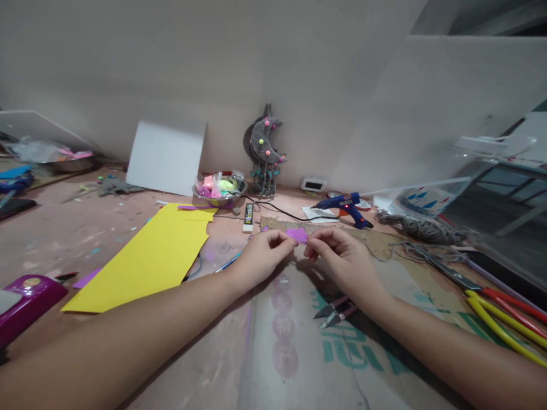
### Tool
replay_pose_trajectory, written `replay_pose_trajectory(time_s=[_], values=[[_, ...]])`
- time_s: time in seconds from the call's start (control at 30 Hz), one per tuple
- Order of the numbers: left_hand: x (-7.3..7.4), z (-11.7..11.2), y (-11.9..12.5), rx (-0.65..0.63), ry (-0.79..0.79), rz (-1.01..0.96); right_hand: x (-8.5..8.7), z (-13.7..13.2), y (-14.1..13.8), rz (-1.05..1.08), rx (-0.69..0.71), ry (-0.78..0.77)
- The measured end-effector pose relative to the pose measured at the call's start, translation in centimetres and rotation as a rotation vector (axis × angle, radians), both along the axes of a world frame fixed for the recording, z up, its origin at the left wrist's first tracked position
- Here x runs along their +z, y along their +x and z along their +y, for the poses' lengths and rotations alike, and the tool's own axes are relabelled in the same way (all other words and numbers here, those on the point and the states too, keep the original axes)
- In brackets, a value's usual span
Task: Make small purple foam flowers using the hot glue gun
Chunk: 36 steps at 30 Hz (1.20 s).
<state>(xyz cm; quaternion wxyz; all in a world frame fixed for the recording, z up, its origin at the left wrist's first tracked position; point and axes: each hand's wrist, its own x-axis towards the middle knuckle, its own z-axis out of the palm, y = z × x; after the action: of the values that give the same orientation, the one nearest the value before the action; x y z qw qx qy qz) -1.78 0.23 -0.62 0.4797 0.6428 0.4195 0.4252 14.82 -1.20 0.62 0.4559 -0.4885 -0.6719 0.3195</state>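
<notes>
Grey wall [342,85] behind stained table [102,225]; left fingers [285,247], right fingers [321,248] both pinch purple scrap [298,234].

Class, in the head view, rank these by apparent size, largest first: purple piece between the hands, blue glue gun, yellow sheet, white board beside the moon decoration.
1. Yellow sheet (nearer the camera, so its true size against the board is unsure)
2. White board
3. Blue glue gun
4. Purple piece
</notes>
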Motion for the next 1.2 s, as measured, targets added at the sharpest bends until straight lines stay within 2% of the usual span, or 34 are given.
replay_pose_trajectory(time_s=[0.17,0.57,0.77,1.2], values=[[0.01,0.14,-0.08,-0.034,-0.029,-0.026,-0.07,-0.29,-0.03,0.040,0.003,-0.060],[-0.12,-0.13,-0.06,-0.059,-0.050,-0.021,0.05,-0.08,-0.02,0.010,-0.018,-0.002],[-0.19,-0.35,-0.16,-0.079,-0.046,0.007,0.05,-0.12,0.04,0.004,-0.038,-0.026],[-0.05,-0.15,-0.08,-0.025,0.021,0.028,0.19,-0.28,0.01,-0.036,-0.057,-0.040]])
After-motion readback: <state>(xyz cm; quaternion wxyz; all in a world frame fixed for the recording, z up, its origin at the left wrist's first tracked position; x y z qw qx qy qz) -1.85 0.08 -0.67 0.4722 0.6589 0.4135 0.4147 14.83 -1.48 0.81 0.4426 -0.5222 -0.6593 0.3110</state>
